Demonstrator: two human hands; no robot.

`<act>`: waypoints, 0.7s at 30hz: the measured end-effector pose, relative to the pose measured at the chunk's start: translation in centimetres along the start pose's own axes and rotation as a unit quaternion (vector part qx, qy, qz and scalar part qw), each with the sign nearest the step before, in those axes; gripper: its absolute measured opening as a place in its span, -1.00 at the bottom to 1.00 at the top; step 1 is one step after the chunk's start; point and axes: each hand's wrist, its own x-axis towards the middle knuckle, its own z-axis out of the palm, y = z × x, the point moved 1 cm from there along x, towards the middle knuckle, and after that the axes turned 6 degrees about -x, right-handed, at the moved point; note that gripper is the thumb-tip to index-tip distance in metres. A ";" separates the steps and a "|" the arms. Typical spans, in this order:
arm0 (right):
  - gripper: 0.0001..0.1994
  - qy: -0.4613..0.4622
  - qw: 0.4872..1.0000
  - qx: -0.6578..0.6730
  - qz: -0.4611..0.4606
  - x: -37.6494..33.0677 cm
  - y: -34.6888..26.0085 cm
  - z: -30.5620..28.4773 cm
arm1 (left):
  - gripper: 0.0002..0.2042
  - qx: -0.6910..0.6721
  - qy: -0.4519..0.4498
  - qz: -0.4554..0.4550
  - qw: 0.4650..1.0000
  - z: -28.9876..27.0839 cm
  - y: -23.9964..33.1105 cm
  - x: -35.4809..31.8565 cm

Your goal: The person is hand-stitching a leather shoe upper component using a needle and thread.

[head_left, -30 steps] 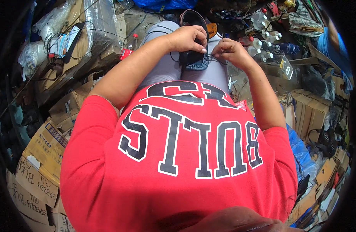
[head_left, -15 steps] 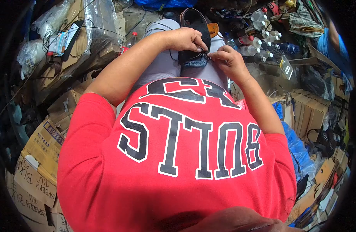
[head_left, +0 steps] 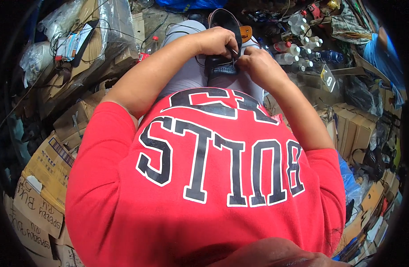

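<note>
Black shoe (head_left: 221,66) with hands (head_left: 263,67) closer together than a second ago

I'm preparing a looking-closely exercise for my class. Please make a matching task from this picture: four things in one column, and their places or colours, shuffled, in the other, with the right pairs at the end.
Things
1. Dark shoe
2. Person's shirt
3. Yellow carton
4. Group of small bottles

Places or colours
A. Mostly bright red
B. Upper right of the picture, beyond the right hand
C. Over the legs, at the left hand
D. Toward the lower left of the picture

Right pairs: 1-C, 2-A, 3-D, 4-B
</note>
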 end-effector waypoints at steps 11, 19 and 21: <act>-0.76 0.057 0.933 0.335 0.120 -1.9 3.0 2.7 | -0.72 0.078 0.234 -0.075 0.966 1.5 4.5 -5.3; -0.35 0.045 0.550 0.834 0.010 -9.9 9.3 0.0 | -0.79 -0.033 0.037 -0.219 0.974 -0.8 5.0 -13.8; -0.39 0.100 0.517 0.847 -0.077 -10.8 9.2 -0.7 | -0.80 0.045 0.002 -0.323 0.945 -3.9 5.9 -14.1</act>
